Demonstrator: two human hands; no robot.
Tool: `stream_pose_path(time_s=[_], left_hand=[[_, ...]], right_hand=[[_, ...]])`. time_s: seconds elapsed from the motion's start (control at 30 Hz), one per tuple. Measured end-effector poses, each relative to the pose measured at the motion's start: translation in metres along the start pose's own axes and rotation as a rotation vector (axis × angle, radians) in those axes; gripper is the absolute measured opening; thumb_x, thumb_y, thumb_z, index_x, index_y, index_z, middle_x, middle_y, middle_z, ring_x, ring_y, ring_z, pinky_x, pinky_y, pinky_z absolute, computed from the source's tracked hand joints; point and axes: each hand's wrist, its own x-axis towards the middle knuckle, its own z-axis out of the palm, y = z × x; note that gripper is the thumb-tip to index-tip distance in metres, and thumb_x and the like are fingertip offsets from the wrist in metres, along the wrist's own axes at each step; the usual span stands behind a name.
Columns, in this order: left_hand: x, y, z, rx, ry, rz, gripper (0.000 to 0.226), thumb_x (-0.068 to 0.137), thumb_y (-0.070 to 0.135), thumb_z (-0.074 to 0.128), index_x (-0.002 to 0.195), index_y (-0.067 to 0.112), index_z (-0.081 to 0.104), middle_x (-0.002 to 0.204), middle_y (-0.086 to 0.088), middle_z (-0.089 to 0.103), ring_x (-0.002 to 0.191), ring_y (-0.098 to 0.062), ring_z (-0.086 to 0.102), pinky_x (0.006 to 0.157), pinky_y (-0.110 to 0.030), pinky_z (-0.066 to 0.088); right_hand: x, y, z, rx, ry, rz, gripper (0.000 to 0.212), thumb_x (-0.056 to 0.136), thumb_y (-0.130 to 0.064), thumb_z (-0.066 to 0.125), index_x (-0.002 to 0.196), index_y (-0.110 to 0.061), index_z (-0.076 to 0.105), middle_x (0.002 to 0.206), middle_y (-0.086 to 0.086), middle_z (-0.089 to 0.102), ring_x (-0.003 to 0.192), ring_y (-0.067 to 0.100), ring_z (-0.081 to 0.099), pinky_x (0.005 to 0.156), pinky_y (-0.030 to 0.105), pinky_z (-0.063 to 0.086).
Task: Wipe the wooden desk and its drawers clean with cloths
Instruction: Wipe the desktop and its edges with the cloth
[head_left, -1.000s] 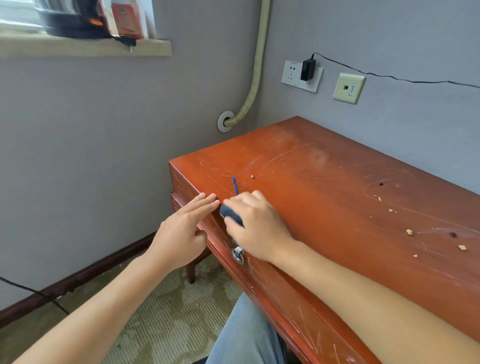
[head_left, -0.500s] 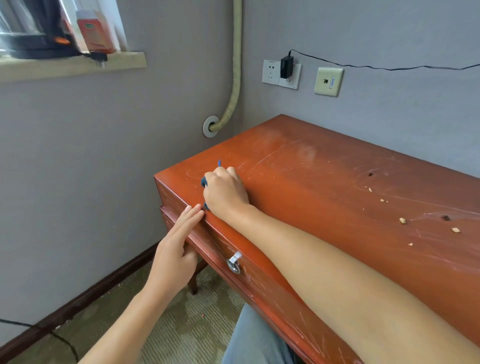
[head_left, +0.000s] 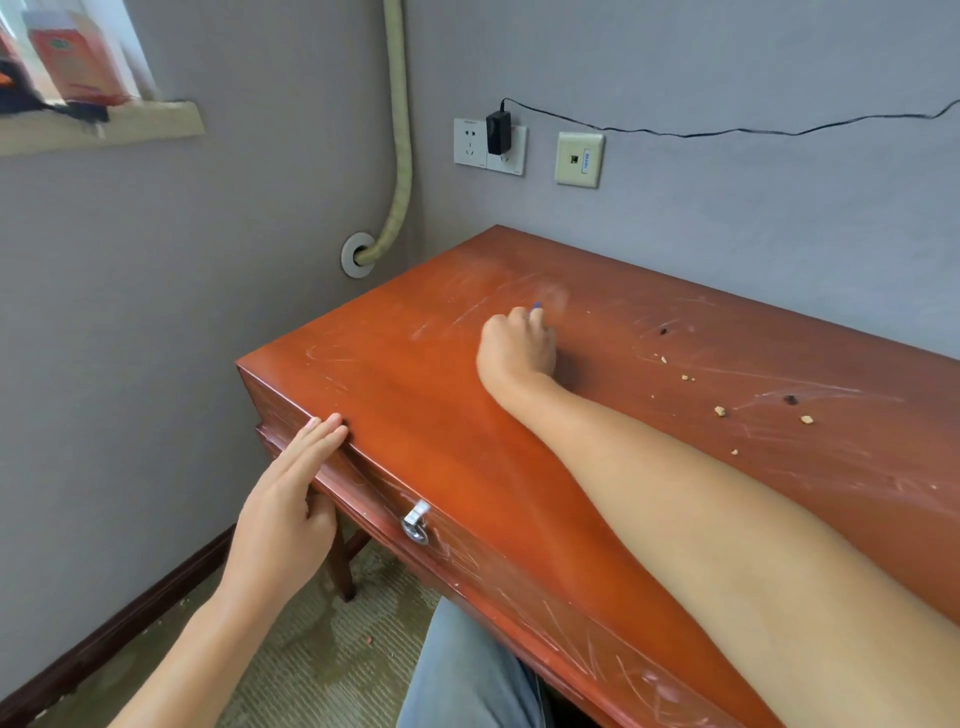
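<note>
Over the last second, carried the blue cloth (head_left: 536, 307) from the desk's near left corner up toward the middle of the top, well in from the front edge. Kept the right hand (head_left: 517, 349) fisted over it, fingers curled tight around the wad, so that only a small blue tip showed beyond the knuckles. Left the left hand (head_left: 291, 499) at the front edge by the corner, fingers straight and held together, tips resting on the lip of the wooden desk (head_left: 426, 415) above the drawer front (head_left: 467, 551); held nothing there.

Judged from that sweep: near left part of the top covered, wiping under way but far from finished. Crumbs (head_left: 719, 411) lay scattered to the right, apart from the cloth, with dark specks near them. Drawer shut, its metal pull (head_left: 416, 522) hanging untouched, so drawers probably not yet done.

Desk's long axis ran from the left corner near the wall pipe (head_left: 400, 156) away to the right, along the wall with the sockets (head_left: 470, 141). Cloth too bunched and hidden to give any axis; visible tip pointed away, toward the back wall.
</note>
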Motion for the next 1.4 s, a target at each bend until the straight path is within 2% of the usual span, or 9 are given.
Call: stream_pose_path(time_s=[0.23,0.37,0.47,0.63,0.8,1.0,1.13,1.27,1.4], left_hand=[[0.001,0.008,-0.005,0.029,-0.051,0.020,0.089,0.079,-0.021,0.056,0.152,0.030,0.050,0.162,0.020,0.037,0.154,-0.003,0.025,0.100,-0.009,0.033],[0.001,0.008,-0.006,0.054,-0.060,0.038,0.089,0.078,-0.021,0.056,0.152,0.028,0.051,0.162,0.020,0.037,0.153,-0.003,0.027,0.098,-0.021,0.041],[0.001,0.006,-0.007,0.068,-0.066,0.042,0.087,0.078,-0.021,0.057,0.151,0.027,0.052,0.161,0.019,0.039,0.153,-0.006,0.028,0.103,-0.028,0.045],[0.002,-0.002,-0.009,0.093,-0.065,0.058,0.087,0.078,-0.021,0.057,0.151,0.026,0.053,0.160,0.018,0.041,0.154,-0.006,0.029,0.116,-0.043,0.044],[0.002,-0.005,-0.008,0.069,-0.054,0.076,0.088,0.076,-0.021,0.058,0.151,0.024,0.053,0.160,0.017,0.040,0.154,-0.002,0.025,0.121,-0.045,0.038],[0.002,-0.011,-0.008,0.095,-0.081,0.123,0.091,0.077,-0.018,0.059,0.155,0.026,0.048,0.163,0.016,0.037,0.156,-0.004,0.022,0.125,-0.047,0.032],[0.014,-0.024,-0.019,0.154,-0.110,0.187,0.090,0.074,-0.014,0.056,0.154,0.025,0.049,0.163,0.015,0.039,0.156,-0.005,0.024,0.125,-0.043,0.028],[0.041,-0.053,-0.032,0.244,-0.051,0.103,0.095,0.070,-0.015,0.056,0.156,0.022,0.043,0.163,0.007,0.041,0.153,-0.014,0.033,0.120,-0.052,0.038],[0.063,-0.068,-0.041,0.388,-0.155,0.175,0.095,0.076,-0.011,0.054,0.160,0.028,0.037,0.168,0.013,0.030,0.158,-0.011,0.019,0.128,-0.049,0.022]], right_hand=[[0.004,0.089,-0.022,-0.243,-0.045,0.140,0.037,0.096,-0.005,0.044,0.122,-0.012,0.069,0.129,0.015,0.058,0.126,0.036,0.044,0.099,0.044,0.040],[-0.021,0.062,-0.021,-0.360,0.258,-0.225,0.036,0.079,0.007,0.044,0.100,-0.003,0.071,0.095,0.013,0.063,0.092,0.034,0.057,0.074,0.040,0.047],[-0.049,0.013,-0.007,-0.102,0.325,-0.437,0.025,0.077,0.001,0.046,0.080,-0.007,0.069,0.080,0.011,0.063,0.078,0.034,0.059,0.064,0.038,0.044],[-0.073,-0.049,0.004,0.367,0.037,-0.475,0.018,0.097,-0.015,0.054,0.110,-0.011,0.066,0.113,0.010,0.065,0.105,0.032,0.055,0.088,0.042,0.045],[-0.067,-0.036,0.004,0.609,-0.103,-0.875,0.023,0.092,-0.016,0.061,0.112,-0.022,0.071,0.111,-0.003,0.070,0.103,0.020,0.060,0.088,0.032,0.047],[-0.016,-0.045,0.020,0.411,0.027,-0.416,0.023,0.099,-0.013,0.050,0.108,-0.018,0.071,0.112,0.005,0.067,0.106,0.029,0.057,0.085,0.036,0.044],[-0.048,-0.078,0.011,0.527,-0.043,-0.618,0.027,0.098,-0.015,0.058,0.122,-0.014,0.071,0.127,0.005,0.068,0.118,0.028,0.057,0.099,0.036,0.044],[-0.070,-0.065,0.003,0.651,-0.130,-0.886,0.029,0.090,-0.016,0.063,0.117,-0.019,0.073,0.118,-0.001,0.072,0.112,0.021,0.063,0.098,0.035,0.050],[-0.032,-0.055,0.010,0.607,-0.082,-0.733,0.021,0.093,-0.011,0.060,0.107,-0.019,0.074,0.105,-0.003,0.071,0.100,0.020,0.064,0.086,0.035,0.053]])
